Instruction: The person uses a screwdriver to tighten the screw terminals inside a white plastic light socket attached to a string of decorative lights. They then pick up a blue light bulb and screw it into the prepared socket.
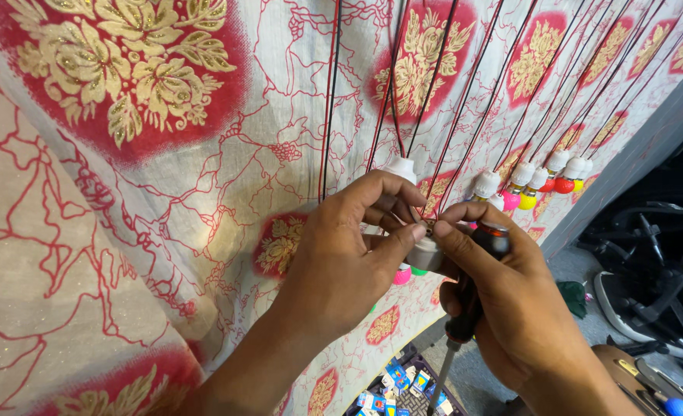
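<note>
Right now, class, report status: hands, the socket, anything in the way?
Left hand pinches grey socket. Right hand on socket too, screwdriver tucked in palm. Hanging wires and bulbs crowd close behind.

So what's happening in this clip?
A person works in front of a hanging red-and-cream patterned cloth. The left hand pinches a small grey lamp holder between thumb and fingers, and the right hand touches it while keeping a screwdriver tucked in the palm. Beside them, small coloured bulbs hang in a row from thin wires.
</note>
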